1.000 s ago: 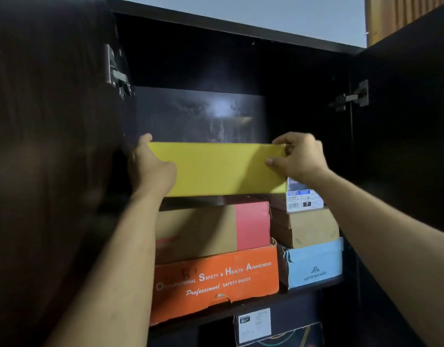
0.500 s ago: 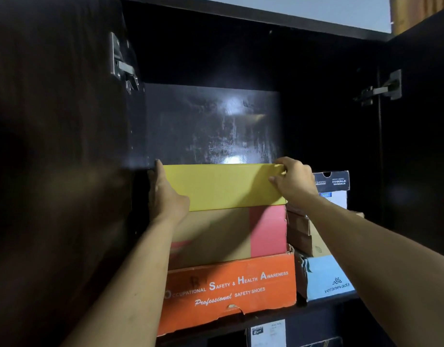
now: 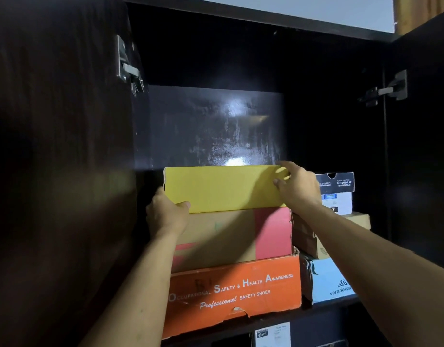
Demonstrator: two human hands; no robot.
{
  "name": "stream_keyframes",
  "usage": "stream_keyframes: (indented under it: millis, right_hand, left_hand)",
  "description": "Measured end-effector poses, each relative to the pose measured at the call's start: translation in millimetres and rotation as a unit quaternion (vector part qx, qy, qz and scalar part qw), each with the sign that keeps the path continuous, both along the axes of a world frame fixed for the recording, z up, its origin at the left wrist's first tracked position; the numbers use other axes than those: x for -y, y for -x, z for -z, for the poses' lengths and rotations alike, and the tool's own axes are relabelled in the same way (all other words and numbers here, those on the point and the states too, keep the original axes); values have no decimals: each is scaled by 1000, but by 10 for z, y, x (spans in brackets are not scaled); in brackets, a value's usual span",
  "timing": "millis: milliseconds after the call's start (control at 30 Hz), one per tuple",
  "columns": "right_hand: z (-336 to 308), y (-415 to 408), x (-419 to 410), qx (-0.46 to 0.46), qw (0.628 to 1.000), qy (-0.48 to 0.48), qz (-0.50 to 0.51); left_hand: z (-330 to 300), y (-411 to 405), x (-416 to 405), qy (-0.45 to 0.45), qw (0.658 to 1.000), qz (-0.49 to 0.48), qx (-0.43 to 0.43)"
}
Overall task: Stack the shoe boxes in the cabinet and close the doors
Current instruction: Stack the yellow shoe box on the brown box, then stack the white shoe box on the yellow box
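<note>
Yellow box (image 3: 223, 187) sits on top of the tan-and-pink box (image 3: 233, 234), which rests on the orange safety-shoes box (image 3: 233, 294), left stack on the cabinet shelf (image 3: 328, 306). Long axis runs 9-to-3 across the view. Left hand (image 3: 166, 214) cups the box's 7 o'clock corner, thumb on the front face, fingers hidden behind. Right hand (image 3: 297, 187) lies loosely curled at the 3 o'clock end, fingers over the top edge, palm off the face. Both hands equally near. Likely next: release or nudge square. Both doors hang open; left door (image 3: 61, 146) at 9, right door (image 3: 423, 146) at 3.
</note>
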State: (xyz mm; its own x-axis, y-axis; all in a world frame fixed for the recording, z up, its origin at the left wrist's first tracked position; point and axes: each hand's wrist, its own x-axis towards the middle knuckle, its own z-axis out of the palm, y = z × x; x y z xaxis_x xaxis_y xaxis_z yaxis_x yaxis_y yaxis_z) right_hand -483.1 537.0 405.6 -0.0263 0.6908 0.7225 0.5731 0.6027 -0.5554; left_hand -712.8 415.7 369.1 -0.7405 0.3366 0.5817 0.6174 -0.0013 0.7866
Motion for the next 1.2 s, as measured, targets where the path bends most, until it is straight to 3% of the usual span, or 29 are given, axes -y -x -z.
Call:
stream_keyframes:
  millis: [100, 267, 433, 567, 700, 800, 1000, 1200]
  right_hand:
    - [8, -52, 71, 34, 999, 17, -3]
    - [18, -361, 331, 76, 997, 24, -1]
    - [119, -1022, 648, 146, 988, 51, -23]
    - [351, -1779, 956, 215, 970, 118, 4]
    - [743, -2666, 1312, 262, 941, 213, 29]
    - [1078, -3326, 1559, 245, 925, 283, 64]
    - [1907, -4509, 2094, 184, 896, 374, 152]
    - [2810, -5280, 2643, 146, 844, 460, 235]
  left_hand:
    - [-6, -187, 58, 22, 999, -33, -20]
    - [-72, -741, 173, 22, 977, -90, -193]
    - [-121, -1490, 231, 124, 958, 143, -216]
    - [39, -2057, 177, 249, 881, 338, -219]
    - [414, -2770, 57, 363, 798, 420, -235]
    - [821, -3381, -22, 413, 732, 475, -259]
    - [1760, -4578, 29, 465, 619, 555, -304]
    - [2712, -5519, 303, 482, 517, 625, -332]
